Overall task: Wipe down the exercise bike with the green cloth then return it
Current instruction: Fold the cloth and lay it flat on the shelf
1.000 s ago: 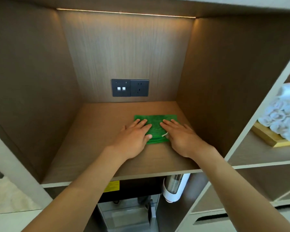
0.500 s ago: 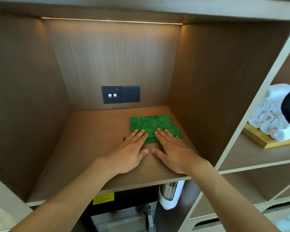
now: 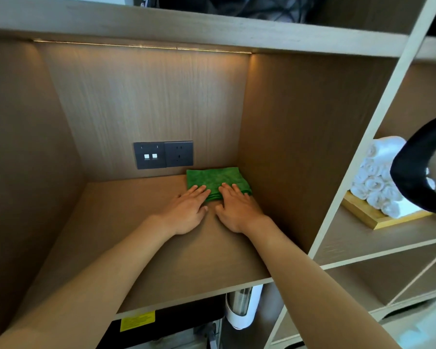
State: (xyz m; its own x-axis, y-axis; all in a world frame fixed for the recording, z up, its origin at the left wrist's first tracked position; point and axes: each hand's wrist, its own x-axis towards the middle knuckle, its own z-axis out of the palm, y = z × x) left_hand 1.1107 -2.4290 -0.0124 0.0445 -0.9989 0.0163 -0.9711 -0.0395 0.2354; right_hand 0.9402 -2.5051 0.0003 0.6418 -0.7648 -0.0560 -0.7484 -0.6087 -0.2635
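The folded green cloth (image 3: 215, 180) lies flat at the back right of the wooden shelf (image 3: 126, 238), close to the back wall and the right side panel. My left hand (image 3: 186, 210) lies palm down with straight fingers, its fingertips on the cloth's front left edge. Beside it, my right hand (image 3: 237, 210) is also flat, fingers straight, resting on the cloth's front right part. Both thumbs nearly meet in front of the cloth. No exercise bike is in view.
A dark switch and socket plate (image 3: 163, 154) sits on the back wall. Rolled white towels (image 3: 378, 182) on a wooden tray (image 3: 370, 215) fill the compartment to the right. A dark curved object (image 3: 413, 167) hangs at the right edge. A white dispenser (image 3: 242, 306) hangs below the shelf.
Both hands have slid the cloth further back and to the right, toward the rear corner of the shelf. The view has tilted upward, showing the shelf above.
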